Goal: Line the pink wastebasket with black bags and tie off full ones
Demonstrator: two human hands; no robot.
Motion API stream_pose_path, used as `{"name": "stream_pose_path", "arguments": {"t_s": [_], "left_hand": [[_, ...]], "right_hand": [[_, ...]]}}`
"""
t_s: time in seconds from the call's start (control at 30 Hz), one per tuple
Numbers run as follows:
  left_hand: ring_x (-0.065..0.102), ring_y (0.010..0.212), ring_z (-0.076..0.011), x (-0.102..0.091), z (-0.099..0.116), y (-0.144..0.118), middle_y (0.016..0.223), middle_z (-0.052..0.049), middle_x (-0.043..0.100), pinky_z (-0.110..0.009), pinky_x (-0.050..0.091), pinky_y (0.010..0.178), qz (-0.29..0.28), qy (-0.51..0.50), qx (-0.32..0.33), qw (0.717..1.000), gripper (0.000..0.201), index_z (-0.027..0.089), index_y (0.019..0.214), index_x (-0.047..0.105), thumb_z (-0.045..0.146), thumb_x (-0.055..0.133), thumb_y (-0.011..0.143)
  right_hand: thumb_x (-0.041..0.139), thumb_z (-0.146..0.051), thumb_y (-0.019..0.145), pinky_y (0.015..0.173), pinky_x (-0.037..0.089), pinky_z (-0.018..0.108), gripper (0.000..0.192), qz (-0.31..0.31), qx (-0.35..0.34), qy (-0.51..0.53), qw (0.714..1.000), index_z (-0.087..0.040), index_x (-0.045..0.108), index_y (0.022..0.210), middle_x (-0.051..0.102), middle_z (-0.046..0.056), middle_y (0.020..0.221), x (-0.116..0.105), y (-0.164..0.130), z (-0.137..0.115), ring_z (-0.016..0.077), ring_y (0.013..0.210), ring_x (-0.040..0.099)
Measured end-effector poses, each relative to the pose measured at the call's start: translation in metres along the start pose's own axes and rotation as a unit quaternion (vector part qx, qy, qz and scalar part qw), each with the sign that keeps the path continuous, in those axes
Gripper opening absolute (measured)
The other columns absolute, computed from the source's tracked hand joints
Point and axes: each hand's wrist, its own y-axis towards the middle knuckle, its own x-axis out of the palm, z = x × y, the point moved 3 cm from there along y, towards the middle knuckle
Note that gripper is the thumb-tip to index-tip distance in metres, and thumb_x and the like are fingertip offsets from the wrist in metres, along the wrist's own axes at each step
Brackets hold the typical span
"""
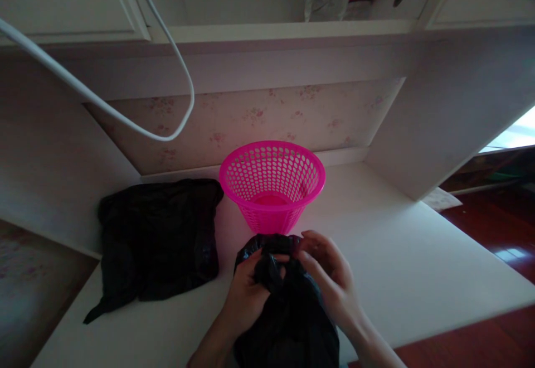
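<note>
A black plastic bag (288,323) hangs in front of me over the white desk (409,256). My left hand (246,293) grips its bunched top edge from the left. My right hand (330,276) pinches the same edge from the right, fingers curled on the plastic. Just beyond the bag's top stands an empty pink perforated basket (272,184), upright on the desk.
A stack of folded black bags (156,240) lies on the desk to the left of the basket. A white cable (125,122) loops down from above. Cabinets and a shelf sit overhead; dark wood floor (497,228) lies to the right.
</note>
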Motion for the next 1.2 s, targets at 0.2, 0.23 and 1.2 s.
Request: {"name": "stream_pose_path", "arguments": {"t_s": [0.2, 0.23, 1.2], "left_hand": [[0.069, 0.077, -0.0227, 0.006, 0.006, 0.002, 0.080, -0.004, 0.077, -0.033, 0.051, 0.078, -0.062, 0.082, 0.011, 0.995, 0.008, 0.029, 0.084, 0.086, 0.034, 0.080, 0.083], [0.069, 0.078, -0.0223, 0.007, 0.006, 0.002, 0.083, -0.004, 0.078, -0.033, 0.050, 0.078, -0.070, 0.086, 0.015, 0.994, 0.008, 0.030, 0.085, 0.086, 0.032, 0.079, 0.083], [0.065, 0.056, -0.0175, -0.003, -0.021, -0.008, 0.063, 0.003, 0.071, -0.030, 0.053, 0.063, 0.159, -0.077, 0.013, 0.984, 0.044, 0.025, 0.100, 0.064, 0.068, 0.065, 0.092]], "right_hand": [[0.065, -0.054, 0.097, 0.101, 0.054, 0.038, 0.048, -0.156, 0.090, -0.014, 0.984, -0.028, 0.067, 0.138, 0.075, 0.007, 0.121, 0.003, 0.012, 0.008, 0.0241, 0.113, 0.068], [0.064, -0.055, 0.097, 0.100, 0.054, 0.037, 0.042, -0.154, 0.086, -0.016, 0.984, -0.026, 0.073, 0.127, 0.076, 0.007, 0.119, 0.005, 0.015, 0.008, 0.0248, 0.111, 0.068], [0.064, -0.029, 0.102, 0.058, 0.058, 0.021, 0.021, -0.032, -0.029, -0.004, 0.999, -0.027, 0.081, 0.115, 0.074, 0.001, 0.071, -0.017, -0.019, -0.022, 0.0131, 0.061, 0.069]]}}
